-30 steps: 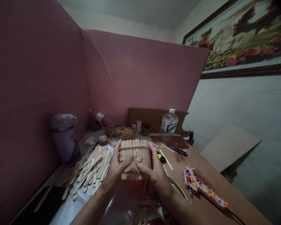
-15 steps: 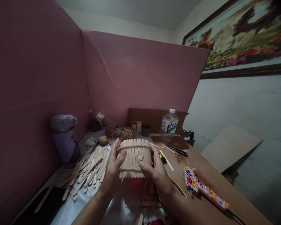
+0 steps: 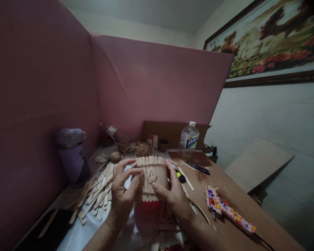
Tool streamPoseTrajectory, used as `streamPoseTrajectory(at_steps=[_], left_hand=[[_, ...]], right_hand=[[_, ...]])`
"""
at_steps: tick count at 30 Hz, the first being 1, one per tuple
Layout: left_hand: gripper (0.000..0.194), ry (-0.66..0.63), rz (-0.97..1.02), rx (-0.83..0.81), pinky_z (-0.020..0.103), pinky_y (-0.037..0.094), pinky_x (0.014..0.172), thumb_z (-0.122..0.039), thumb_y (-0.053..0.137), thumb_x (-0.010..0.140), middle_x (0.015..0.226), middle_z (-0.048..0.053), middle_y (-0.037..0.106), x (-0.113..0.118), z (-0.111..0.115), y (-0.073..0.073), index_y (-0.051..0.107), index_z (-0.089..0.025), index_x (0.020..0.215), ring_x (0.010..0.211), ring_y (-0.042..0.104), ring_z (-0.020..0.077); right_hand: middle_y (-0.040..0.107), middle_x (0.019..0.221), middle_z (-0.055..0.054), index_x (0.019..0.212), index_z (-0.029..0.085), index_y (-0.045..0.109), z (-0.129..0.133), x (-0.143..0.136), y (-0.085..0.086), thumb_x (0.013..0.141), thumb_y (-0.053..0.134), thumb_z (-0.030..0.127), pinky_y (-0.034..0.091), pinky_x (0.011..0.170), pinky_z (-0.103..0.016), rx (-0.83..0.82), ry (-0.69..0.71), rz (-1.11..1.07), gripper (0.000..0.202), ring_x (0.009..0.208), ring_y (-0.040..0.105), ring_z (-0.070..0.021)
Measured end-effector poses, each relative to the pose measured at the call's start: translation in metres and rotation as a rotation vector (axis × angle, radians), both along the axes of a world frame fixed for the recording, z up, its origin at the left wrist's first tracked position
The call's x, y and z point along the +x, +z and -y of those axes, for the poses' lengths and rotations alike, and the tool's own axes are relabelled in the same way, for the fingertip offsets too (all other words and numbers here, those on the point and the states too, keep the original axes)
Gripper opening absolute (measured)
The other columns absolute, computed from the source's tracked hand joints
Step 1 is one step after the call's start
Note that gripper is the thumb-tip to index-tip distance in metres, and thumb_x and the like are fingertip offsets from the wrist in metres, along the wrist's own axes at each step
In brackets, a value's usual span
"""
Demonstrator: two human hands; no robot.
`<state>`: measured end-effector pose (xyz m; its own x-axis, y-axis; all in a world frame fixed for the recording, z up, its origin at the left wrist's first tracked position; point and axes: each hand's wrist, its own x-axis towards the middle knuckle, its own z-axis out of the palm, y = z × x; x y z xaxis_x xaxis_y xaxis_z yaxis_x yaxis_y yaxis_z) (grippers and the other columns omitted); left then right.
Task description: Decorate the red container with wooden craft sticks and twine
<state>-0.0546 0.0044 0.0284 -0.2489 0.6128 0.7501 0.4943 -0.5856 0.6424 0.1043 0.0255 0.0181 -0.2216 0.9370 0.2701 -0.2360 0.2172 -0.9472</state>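
Between my hands, above the table, is a round holder made of upright craft sticks (image 3: pixel 147 161), bound with twine near its top and bottom. Small pale wood pieces (image 3: pixel 151 175) form a petal-like pattern on its front. My right hand (image 3: pixel 176 197) grips the right side, thumb across the lower front and fingers behind. At the left side is my left hand (image 3: pixel 127 183), its fingers bent and its index fingertip against the sticks; the thumb lies lower along the same side. The holder's back and inside are hidden.
Loose craft sticks (image 3: pixel 99 193) lie piled at left beside a purple flask (image 3: pixel 72 155). Twine balls (image 3: pixel 142 149) and a clear bottle (image 3: pixel 189 137) stand at the back. A utility knife (image 3: pixel 201 169), tape measure (image 3: pixel 181 176) and flower-patterned glue gun (image 3: pixel 229 211) lie at right.
My left hand has shifted its hold, with the fingers now bent over the front left. The holder has turned slightly, so the petal pattern sits further left and a little lower.
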Motion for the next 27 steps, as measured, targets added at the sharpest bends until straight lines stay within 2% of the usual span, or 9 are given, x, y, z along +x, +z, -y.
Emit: streamPoseTrajectory(at_steps=[3,7,13,17,20,24,27], left_hand=[[0.009,0.017,-0.108,0.049,0.042,0.033,0.096,-0.022,0.062,0.078,0.113,0.003,0.053,0.002,0.0,0.002,0.067,-0.027,0.084,0.112,0.045,0.0235],[0.006,0.047,-0.204,0.107,0.046,0.033,0.097,-0.022,0.065,0.075,0.113,0.005,0.053,0.001,0.0,0.007,0.067,-0.027,0.076,0.114,0.042,0.0265],[0.009,0.1,-0.361,0.169,0.049,0.03,0.097,-0.016,0.059,0.076,0.107,0.007,0.055,0.002,-0.001,0.017,0.062,-0.023,0.072,0.113,0.038,0.0285],[0.011,0.137,-0.421,0.135,0.045,0.032,0.092,-0.013,0.051,0.08,0.096,0.008,0.056,0.007,-0.005,0.018,0.055,-0.021,0.072,0.105,0.041,0.0267],[0.013,0.143,-0.316,0.1,0.042,0.033,0.088,-0.018,0.046,0.084,0.09,0.007,0.055,0.005,-0.008,0.017,0.052,-0.02,0.073,0.097,0.044,0.0245],[0.017,0.231,0.021,-0.007,0.037,0.035,0.081,-0.03,0.043,0.088,0.088,0.005,0.056,-0.005,-0.012,0.014,0.051,-0.021,0.076,0.089,0.048,0.0221],[0.023,0.227,0.221,-0.082,0.033,0.038,0.072,-0.037,0.039,0.09,0.081,0.003,0.055,-0.013,-0.013,0.008,0.054,-0.021,0.082,0.078,0.049,0.0196]], right_hand=[[0.037,0.144,-0.008,0.14,0.025,0.024,0.001,0.0,0.003,0.068,0.074,0.038,0.035,0.105,-0.039,0.001,-0.002,0.014,0.088,0.129,0.04,-0.0247],[0.037,0.144,-0.01,0.141,0.022,0.022,0.003,0.0,0.005,0.067,0.075,0.04,0.035,0.105,-0.04,-0.023,-0.004,0.02,0.093,0.13,0.038,-0.0262],[0.033,0.146,-0.008,0.14,0.025,0.026,0.001,-0.001,0.0,0.067,0.075,0.038,0.03,0.109,-0.042,0.016,-0.023,0.042,0.089,0.131,0.036,-0.026],[0.032,0.146,-0.009,0.139,0.025,0.027,0.0,-0.002,-0.002,0.068,0.075,0.037,0.028,0.11,-0.043,0.031,-0.053,0.058,0.087,0.132,0.035,-0.0253],[0.033,0.146,-0.009,0.138,0.024,0.027,0.001,-0.003,0.0,0.067,0.075,0.038,0.028,0.11,-0.043,0.021,-0.04,0.05,0.088,0.131,0.035,-0.0255],[0.04,0.142,-0.01,0.139,0.024,0.026,0.002,-0.002,0.003,0.067,0.075,0.039,0.031,0.108,-0.043,-0.015,-0.007,0.022,0.088,0.129,0.04,-0.0263],[0.04,0.142,-0.009,0.139,0.024,0.027,0.003,-0.002,0.004,0.068,0.075,0.039,0.032,0.107,-0.042,-0.022,-0.005,0.012,0.087,0.127,0.041,-0.0256]])
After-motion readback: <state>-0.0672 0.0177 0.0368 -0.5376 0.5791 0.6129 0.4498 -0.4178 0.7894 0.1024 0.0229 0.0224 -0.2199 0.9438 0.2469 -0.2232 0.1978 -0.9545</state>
